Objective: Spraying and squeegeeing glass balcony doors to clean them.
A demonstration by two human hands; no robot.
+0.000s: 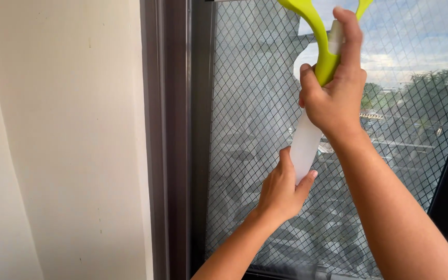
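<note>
R hand (334, 101) is closed around the neck of a lime-green spray-squeegee tool (325, 57), thumb side toward the camera, index finger stretched up along the stem. L hand (281, 193) sits lower and a bit to the L of it, fingers and thumb pinching the bottom end of the tool's frosted white bottle (304, 146). So both hands grip the same thing, one at each end of the bottle: R on top, L underneath, bottle spanning between them. Long axis runs steeply up, leaning slightly to the R from L hand to R hand, then the green arms fork out above the R hand and leave the top of the frame; the head itself isn't visible. Tool lies just in front of the wire-mesh window pane (255, 129), touching or not I can't tell. Dark window frame (175, 140) stands to the L of both hands, cream wall (68, 140) further L. Beyond the glass: sky, trees, rooftops.
</note>
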